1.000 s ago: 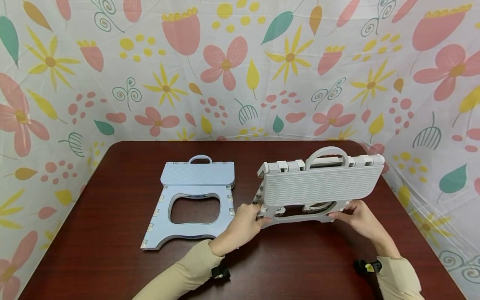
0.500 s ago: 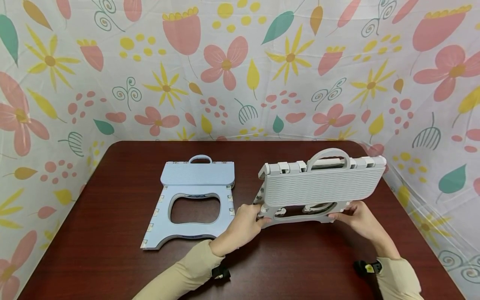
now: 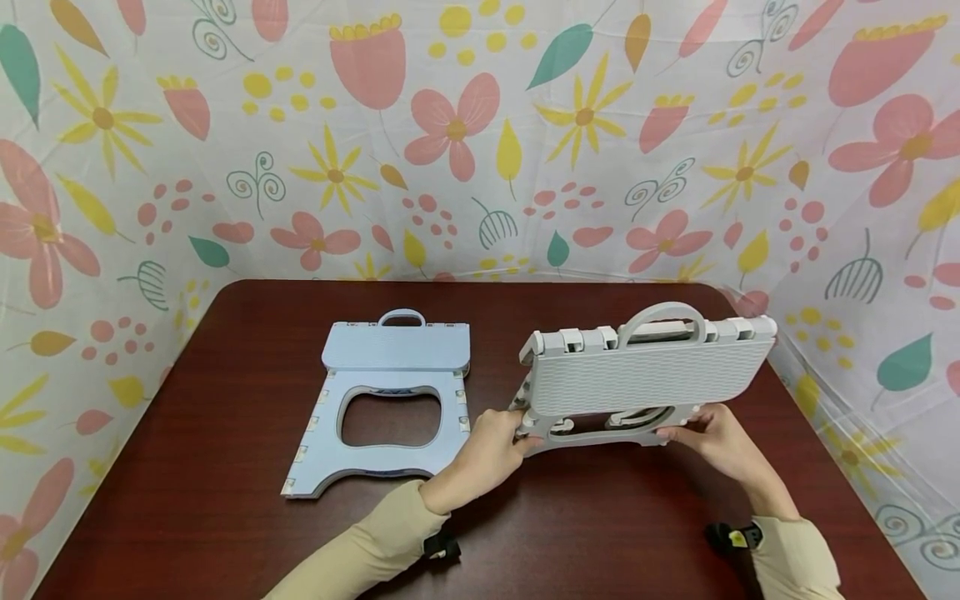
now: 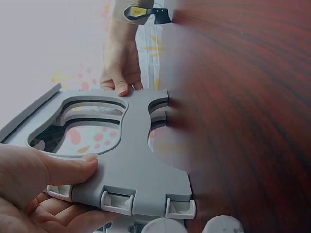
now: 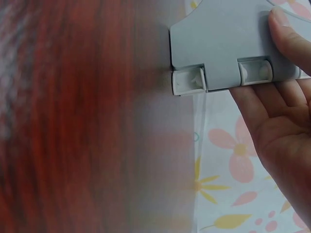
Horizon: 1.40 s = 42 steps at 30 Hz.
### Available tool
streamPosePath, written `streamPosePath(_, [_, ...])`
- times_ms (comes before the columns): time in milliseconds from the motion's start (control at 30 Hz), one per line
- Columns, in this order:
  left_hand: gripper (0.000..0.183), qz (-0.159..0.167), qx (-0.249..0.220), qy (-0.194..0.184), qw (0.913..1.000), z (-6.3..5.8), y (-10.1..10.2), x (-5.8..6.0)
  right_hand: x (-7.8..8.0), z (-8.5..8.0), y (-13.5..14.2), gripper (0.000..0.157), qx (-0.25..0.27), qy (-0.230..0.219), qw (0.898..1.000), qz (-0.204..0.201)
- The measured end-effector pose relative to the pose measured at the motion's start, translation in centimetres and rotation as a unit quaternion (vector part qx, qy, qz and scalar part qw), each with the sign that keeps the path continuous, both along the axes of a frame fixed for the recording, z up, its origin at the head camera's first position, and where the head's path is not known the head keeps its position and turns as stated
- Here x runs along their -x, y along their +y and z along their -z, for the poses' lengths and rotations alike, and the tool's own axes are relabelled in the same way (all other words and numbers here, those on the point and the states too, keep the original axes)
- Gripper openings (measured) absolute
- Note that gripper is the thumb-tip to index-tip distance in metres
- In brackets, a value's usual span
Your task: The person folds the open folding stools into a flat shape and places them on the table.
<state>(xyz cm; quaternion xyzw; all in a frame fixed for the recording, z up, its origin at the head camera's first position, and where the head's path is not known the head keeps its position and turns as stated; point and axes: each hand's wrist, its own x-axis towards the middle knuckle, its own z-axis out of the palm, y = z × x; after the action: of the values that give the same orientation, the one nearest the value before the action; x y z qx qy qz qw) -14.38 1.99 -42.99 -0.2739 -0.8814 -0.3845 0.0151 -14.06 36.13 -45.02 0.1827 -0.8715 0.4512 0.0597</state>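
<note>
A grey folding step stool (image 3: 652,375) stands upright, partly folded, at the right of the table, its handle loop on top. Its textured seat half slopes down toward me over the leg panel. My left hand (image 3: 483,458) grips the panel's left edge, thumb in front and fingers behind, which the left wrist view also shows. On the opposite edge my right hand (image 3: 716,442) pinches the same panel, its thumb (image 5: 286,36) lying on the front face in the right wrist view. Hinge pieces line the panel's edge (image 4: 116,201). The stool's far side is mostly hidden.
A light blue folding step stool (image 3: 397,346) lies folded flat on the dark red wooden table (image 3: 225,400), left of the grey one, close by my left hand. A flower-printed cloth (image 3: 450,208) hangs behind and at both sides of the table.
The grey stool's top and handle have sunk slightly and shifted a little to the right. Both hands keep their grip in nearly the same place. The blue stool has stayed put.
</note>
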Motion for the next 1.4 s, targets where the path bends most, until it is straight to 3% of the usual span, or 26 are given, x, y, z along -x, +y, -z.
streamPosePath(833, [0.024, 0.007, 0.001, -0.009, 0.9999, -0.4, -0.2, 0.1, -0.3, 0.0, -0.3, 0.017, 0.021, 0.012, 1.000, -0.009])
streamPosePath(1200, [0.020, 0.005, 0.004, -0.011, 0.9999, -0.1, 0.0, 0.1, -1.7, -2.7, -2.9, 0.013, -0.036, 0.035, 0.997, 0.051])
streamPosePath(1400, [0.019, -0.003, -0.045, -0.008, 0.9989, 0.6, -0.2, 0.5, -1.2, -1.3, -1.7, 0.015, -0.028, 0.023, 0.998, 0.043])
